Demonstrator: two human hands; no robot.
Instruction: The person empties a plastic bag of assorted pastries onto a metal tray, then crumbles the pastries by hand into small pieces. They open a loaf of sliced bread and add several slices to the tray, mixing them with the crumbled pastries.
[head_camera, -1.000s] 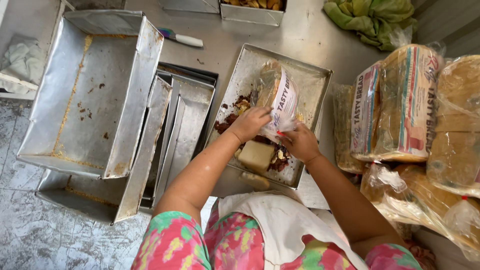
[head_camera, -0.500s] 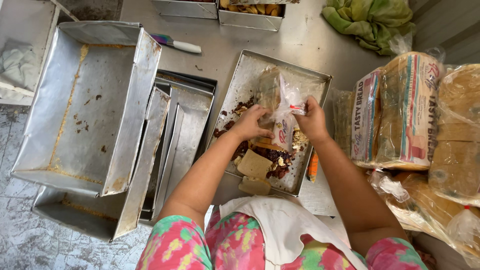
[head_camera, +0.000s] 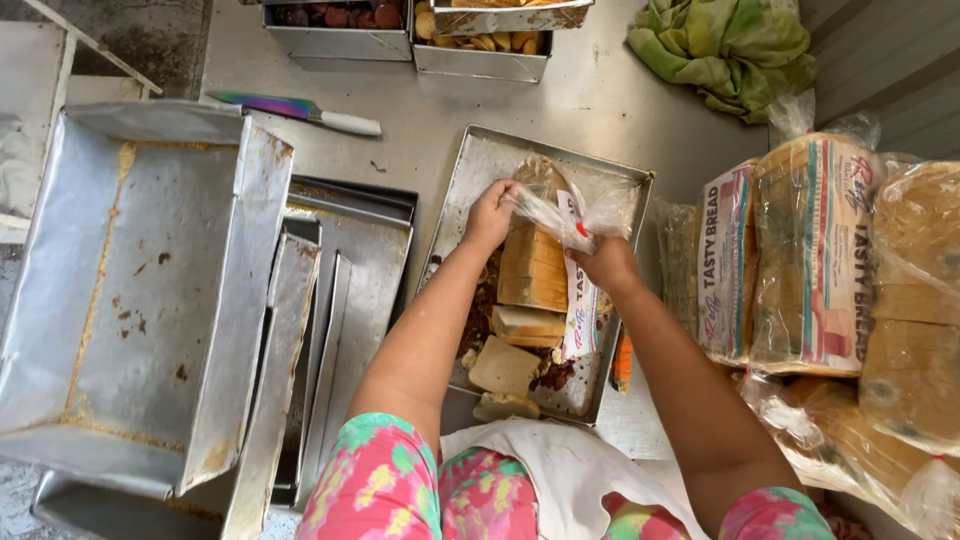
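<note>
Biggest thing here is the deep rectangular metal baking tin (head_camera: 140, 290) on the left, tilted up on a stack of flat grey metal trays (head_camera: 345, 330), with rusty brown stains inside. Its lower edge runs out of view.

On the right there's a pile of sliced bread loaves in clear plastic bags (head_camera: 810, 260) with pink, green and white printed panels, standing on end side by side. The far right ones are cut off by the border, and the ones below are too crumpled and glossy to make out well.

In the middle of the steel surface (head_camera: 590, 100) sits a shallow rectangular metal tray (head_camera: 480, 170). On it are a block of bread slices (head_camera: 532, 270), a few loose slices and dark crumbs, partly hidden by the person's arm.

A crumpled green cloth (head_camera: 730, 50) is top right. Two small metal containers (head_camera: 480, 45) at the top edge are cut off, so their contents are hard to tell. A knife with an iridescent blade and white handle (head_camera: 300, 112) lies near the big tin. A small orange thing (head_camera: 622, 362) beside the tray is too hidden to identify.

Left hand (head_camera: 490, 215) is pinched closed on the clear plastic bread bag (head_camera: 560, 205) above the slices, right hand (head_camera: 605, 265) is gripping the same bag's other side, fingers curled tight.
</note>
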